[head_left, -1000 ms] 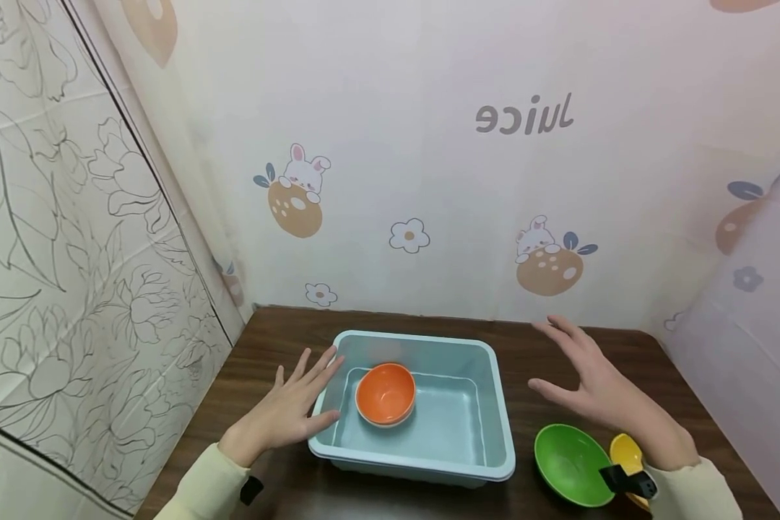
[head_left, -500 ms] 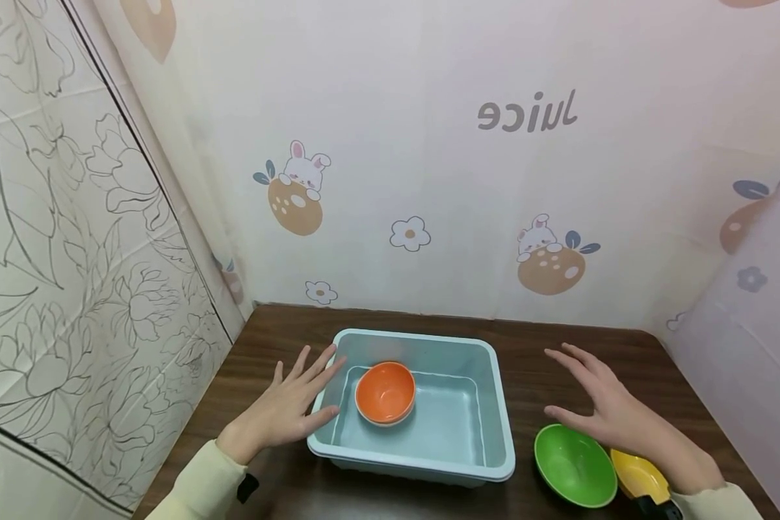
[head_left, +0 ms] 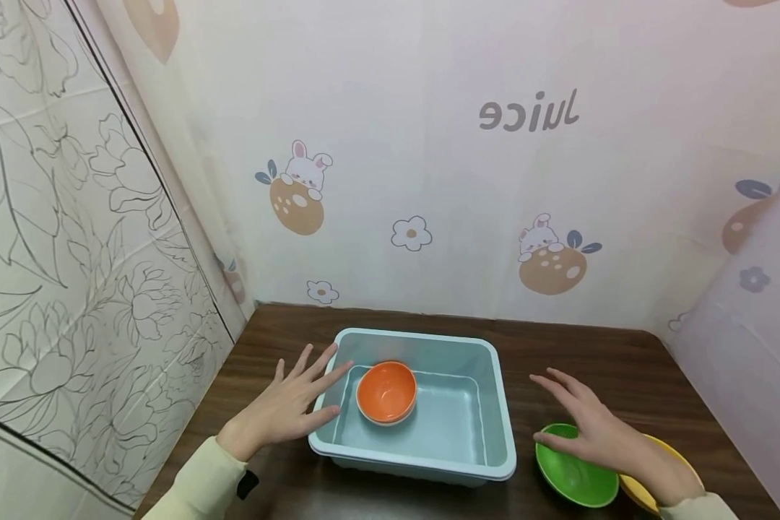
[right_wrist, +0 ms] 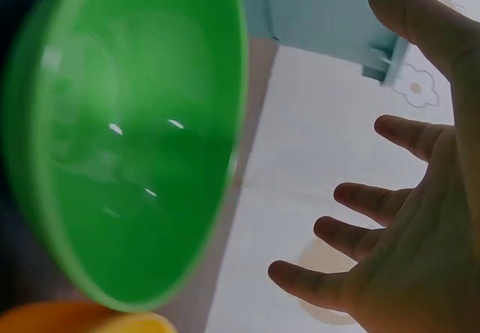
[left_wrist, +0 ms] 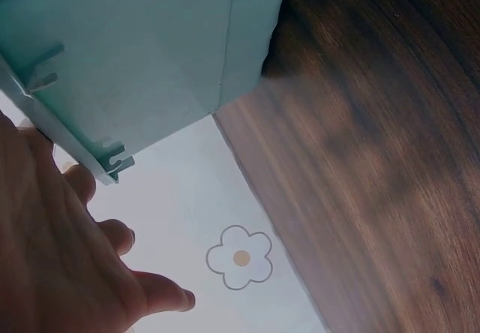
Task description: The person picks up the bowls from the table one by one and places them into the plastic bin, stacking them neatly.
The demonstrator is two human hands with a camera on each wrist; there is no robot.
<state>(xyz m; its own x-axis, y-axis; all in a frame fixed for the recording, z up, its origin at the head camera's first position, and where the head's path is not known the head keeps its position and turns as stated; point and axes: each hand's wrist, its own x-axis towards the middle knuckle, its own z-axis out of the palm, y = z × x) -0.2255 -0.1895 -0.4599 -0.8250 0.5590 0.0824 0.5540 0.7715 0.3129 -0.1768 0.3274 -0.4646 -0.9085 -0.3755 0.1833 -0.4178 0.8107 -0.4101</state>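
Observation:
A light blue plastic basin [head_left: 455,468] stands on the table, with an orange bowl [head_left: 386,392] inside it toward the left. My left hand [head_left: 282,406] is spread at the basin's left rim, its fingers straight and holding nothing. At the right, my right hand [head_left: 594,426] hovers over a green bowl [head_left: 578,482], fingers apart and nothing in them. A yellow bowl [head_left: 672,451] sits beside the green one, partly hidden by the right forearm. In the right wrist view the green bowl [right_wrist: 142,138] fills the left side, apart from the spread fingers [right_wrist: 360,198].
The dark wooden table [head_left: 526,354] ends at a patterned curtain [head_left: 390,180] behind. Another curtain [head_left: 91,253] with line-drawn flowers hangs at the left, and a pale one [head_left: 747,347] at the right.
My right hand has moved down, first drifting right, then back left, and now overlaps the green bowl. The left hand has stayed nearly still.

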